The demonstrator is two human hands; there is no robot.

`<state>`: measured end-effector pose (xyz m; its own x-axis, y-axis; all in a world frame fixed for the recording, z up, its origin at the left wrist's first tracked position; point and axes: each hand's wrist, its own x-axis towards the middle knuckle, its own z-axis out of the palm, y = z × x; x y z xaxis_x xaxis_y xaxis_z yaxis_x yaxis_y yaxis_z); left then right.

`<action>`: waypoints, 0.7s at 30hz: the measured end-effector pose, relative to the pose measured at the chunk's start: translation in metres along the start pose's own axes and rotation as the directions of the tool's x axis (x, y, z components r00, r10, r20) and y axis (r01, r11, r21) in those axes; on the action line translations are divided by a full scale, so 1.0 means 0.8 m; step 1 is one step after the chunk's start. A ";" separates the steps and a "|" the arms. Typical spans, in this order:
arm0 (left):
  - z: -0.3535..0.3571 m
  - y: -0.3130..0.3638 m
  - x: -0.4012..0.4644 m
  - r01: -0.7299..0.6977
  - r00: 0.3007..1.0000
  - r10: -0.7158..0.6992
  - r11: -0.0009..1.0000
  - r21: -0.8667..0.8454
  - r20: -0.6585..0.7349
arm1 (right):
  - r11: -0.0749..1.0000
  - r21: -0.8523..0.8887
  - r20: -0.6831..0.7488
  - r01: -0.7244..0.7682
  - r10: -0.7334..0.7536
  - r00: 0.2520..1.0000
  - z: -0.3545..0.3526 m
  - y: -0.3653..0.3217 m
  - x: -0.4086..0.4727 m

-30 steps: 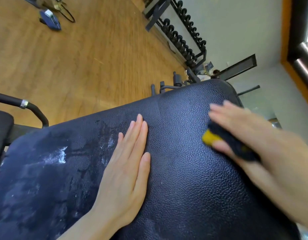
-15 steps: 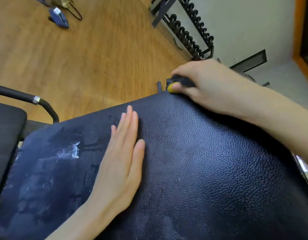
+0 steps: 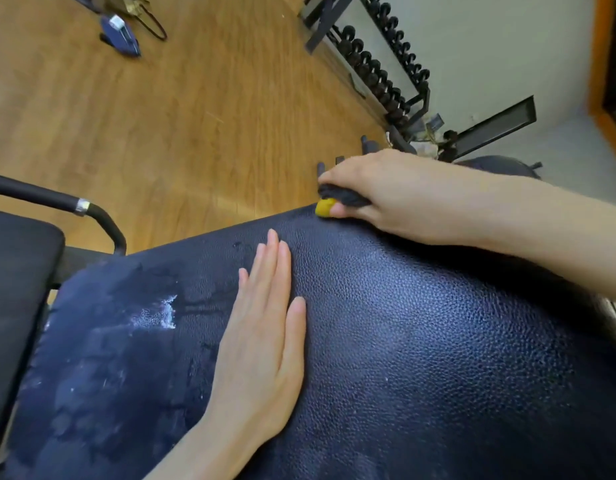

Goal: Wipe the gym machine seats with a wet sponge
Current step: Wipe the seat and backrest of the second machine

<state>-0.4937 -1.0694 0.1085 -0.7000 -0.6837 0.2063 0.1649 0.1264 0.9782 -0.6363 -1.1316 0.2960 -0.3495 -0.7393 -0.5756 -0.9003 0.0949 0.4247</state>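
Your left hand (image 3: pixel 261 344) lies flat on the dark seat (image 3: pixel 421 358), fingers straight and together, wet patches at its 9 o'clock. Farther out at 1 o'clock, your right hand (image 3: pixel 386 195) grips the sponge (image 3: pixel 329 204) — pressed on the seat's far edge — before the dumbbell rack (image 3: pixel 379 64).

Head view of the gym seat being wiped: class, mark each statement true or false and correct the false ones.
1. The right hand holds the sponge at the far edge of the seat. True.
2. The left hand grips a cloth. False: it lies flat on the seat, fingers straight, holding nothing.
3. The sponge shows a yellow part. True.
4. The dumbbell rack stands on carpet. False: the floor is wood.
5. Pale marks show on the seat left of the left hand. True.
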 end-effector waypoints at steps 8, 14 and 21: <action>-0.001 0.004 0.000 0.017 0.999 -0.017 1.000 0.004 0.032 | 0.972 -0.228 -0.277 -0.059 -0.006 0.961 0.063 -0.055 -0.032; -0.004 0.004 0.001 0.020 0.999 -0.020 1.000 0.005 0.030 | 0.946 -0.255 -0.208 -0.202 0.150 0.967 0.050 -0.066 -0.005; -0.006 0.003 0.001 0.029 0.998 -0.030 0.999 0.014 0.054 | 0.942 -0.279 -0.272 -0.189 0.112 0.956 0.087 -0.107 -0.049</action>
<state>-0.4908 -1.0733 0.1108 -0.7411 -0.6475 0.1778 0.1343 0.1166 0.9841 -0.5639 -1.0643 0.2334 -0.3642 -0.8773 -0.3127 -0.7092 0.0437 0.7036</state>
